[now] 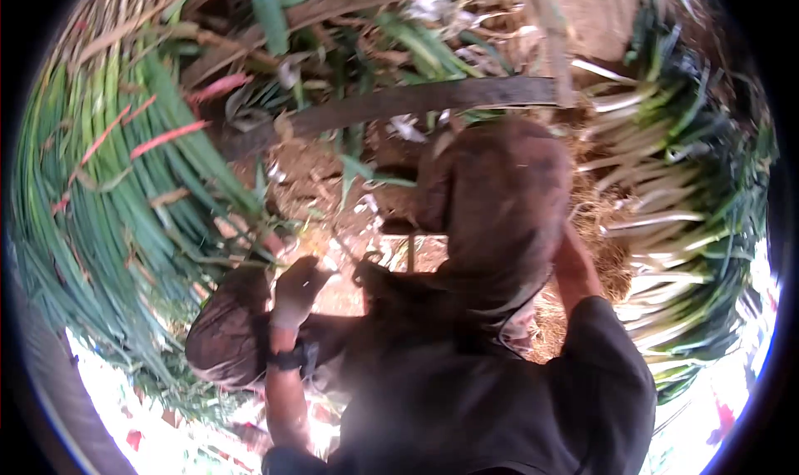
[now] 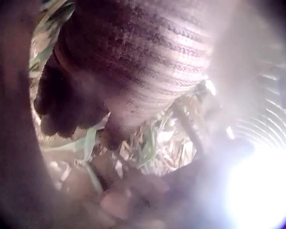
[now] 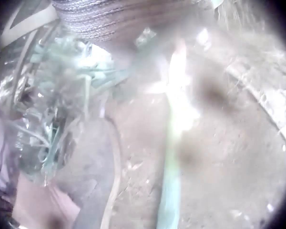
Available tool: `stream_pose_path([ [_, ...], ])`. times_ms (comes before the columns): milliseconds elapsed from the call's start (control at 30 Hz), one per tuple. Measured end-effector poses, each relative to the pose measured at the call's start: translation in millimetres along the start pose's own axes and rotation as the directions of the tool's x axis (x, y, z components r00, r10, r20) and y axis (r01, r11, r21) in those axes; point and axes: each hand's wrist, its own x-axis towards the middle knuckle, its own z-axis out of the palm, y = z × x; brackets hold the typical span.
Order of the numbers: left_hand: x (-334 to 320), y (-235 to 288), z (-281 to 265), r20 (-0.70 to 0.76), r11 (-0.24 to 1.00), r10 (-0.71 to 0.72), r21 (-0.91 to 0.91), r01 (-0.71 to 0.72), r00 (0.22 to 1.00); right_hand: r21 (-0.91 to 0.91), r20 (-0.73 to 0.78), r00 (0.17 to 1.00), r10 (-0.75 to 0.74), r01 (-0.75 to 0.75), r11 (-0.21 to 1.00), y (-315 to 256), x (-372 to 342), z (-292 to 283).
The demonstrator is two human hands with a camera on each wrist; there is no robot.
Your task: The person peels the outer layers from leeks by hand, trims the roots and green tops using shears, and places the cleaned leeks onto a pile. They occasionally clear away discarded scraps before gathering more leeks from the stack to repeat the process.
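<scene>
Only in right wrist view: white-and-green stalk (image 3: 169,200) before bare soil (image 3: 233,167), beneath gloved right hand (image 3: 119,21); grasping it or not, cannot tell. In head view, hidden behind the knee (image 1: 508,184). Released left hand (image 1: 298,296), fingers loosely bent. Along the soil's left edge, leafy pile (image 1: 108,208); along its right edge, pale-stemmed bunch (image 1: 674,225); across its far edge, wooden slats (image 1: 424,99).

Wooden slats (image 1: 416,100) beyond littered brown soil (image 1: 304,179), thin red strips (image 1: 171,139) at left.
</scene>
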Motion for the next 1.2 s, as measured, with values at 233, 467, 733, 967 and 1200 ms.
stream_pose_path([
  [233,82,-162,109,0.041,0.953,-0.297,-0.059,0.299,0.954,-0.028,-0.055,0.997,0.045,-0.046,0.999,20,-6,-43],
  [467,178,-202,142,0.380,0.400,-0.778,-0.314,0.861,0.500,-0.094,-0.055,0.995,0.087,-0.092,0.991,38,-3,-72],
  [733,278,-67,126,0.264,0.351,-0.387,-0.844,0.406,0.883,-0.153,0.001,1.000,0.029,-0.028,0.988,2,-14,-41],
  [967,309,-75,94,-0.296,0.946,0.303,-0.020,-0.323,0.906,0.031,0.304,0.898,-0.317,0.323,0.946,-151,-73,84],
  [1200,262,-196,162,0.373,0.910,0.222,-0.412,-0.054,0.901,-0.002,0.175,0.873,-0.454,0.462,0.887,-187,1,100],
])
